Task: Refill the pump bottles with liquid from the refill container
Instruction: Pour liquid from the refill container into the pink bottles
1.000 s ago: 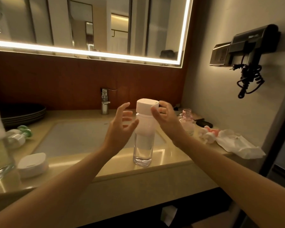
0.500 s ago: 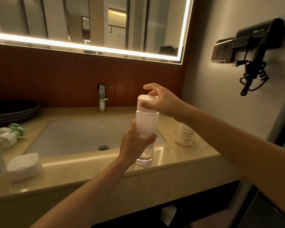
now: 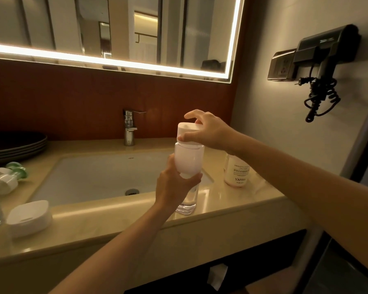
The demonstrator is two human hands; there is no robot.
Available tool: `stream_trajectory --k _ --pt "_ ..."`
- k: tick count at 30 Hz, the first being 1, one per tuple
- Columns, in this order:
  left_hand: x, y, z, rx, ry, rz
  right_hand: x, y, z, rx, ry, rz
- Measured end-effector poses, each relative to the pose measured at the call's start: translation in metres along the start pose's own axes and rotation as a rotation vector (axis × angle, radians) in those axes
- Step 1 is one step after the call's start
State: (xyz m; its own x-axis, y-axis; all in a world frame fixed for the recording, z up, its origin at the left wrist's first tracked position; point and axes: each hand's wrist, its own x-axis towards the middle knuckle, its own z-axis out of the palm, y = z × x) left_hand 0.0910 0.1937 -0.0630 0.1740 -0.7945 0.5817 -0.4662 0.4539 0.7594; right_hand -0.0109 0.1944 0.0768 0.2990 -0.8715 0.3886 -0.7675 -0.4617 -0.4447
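Left hand (image 3: 174,187) wrapping the smooth frosted, clear-based bottle (image 3: 188,160), right hand (image 3: 208,132) pinching its rounded white cap (image 3: 187,129), both hands spread apart a second ago

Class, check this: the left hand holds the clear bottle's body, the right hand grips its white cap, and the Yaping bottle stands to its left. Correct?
One error: the Yaping bottle stands to the right of the clear bottle, not its left, as the head view shows. The left hand does hold the body and the right hand the white cap.

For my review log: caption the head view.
Left hand grips clear bottle on the counter; right hand holds its white cap.
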Motion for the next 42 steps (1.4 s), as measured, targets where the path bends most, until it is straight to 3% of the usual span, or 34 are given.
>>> stream_trajectory --k 4,10,16,22,28,36,42 --pt "0.000 0.000 0.001 -0.004 -0.001 0.004 0.002 -0.003 -0.007 0.124 -0.130 0.051" --pt "0.000 -0.002 0.002 -0.008 0.005 0.016 -0.001 -0.004 0.000 -0.291 -0.004 -0.032" --pt "0.000 -0.003 0.002 0.008 0.001 0.016 0.003 -0.002 -0.005 0.038 -0.156 -0.021" --pt "0.000 -0.001 0.001 0.016 -0.002 0.014 0.012 0.001 -0.001 -0.123 -0.067 -0.034" --pt "0.000 -0.001 0.001 0.019 0.000 0.005 0.008 0.006 -0.003 0.117 -0.196 -0.056" --pt "-0.001 0.001 0.000 0.012 0.003 -0.005 0.013 0.002 -0.004 -0.195 -0.085 -0.086" --pt "-0.003 0.003 -0.002 0.007 -0.001 -0.010 0.009 -0.002 -0.016 0.050 -0.292 -0.070"
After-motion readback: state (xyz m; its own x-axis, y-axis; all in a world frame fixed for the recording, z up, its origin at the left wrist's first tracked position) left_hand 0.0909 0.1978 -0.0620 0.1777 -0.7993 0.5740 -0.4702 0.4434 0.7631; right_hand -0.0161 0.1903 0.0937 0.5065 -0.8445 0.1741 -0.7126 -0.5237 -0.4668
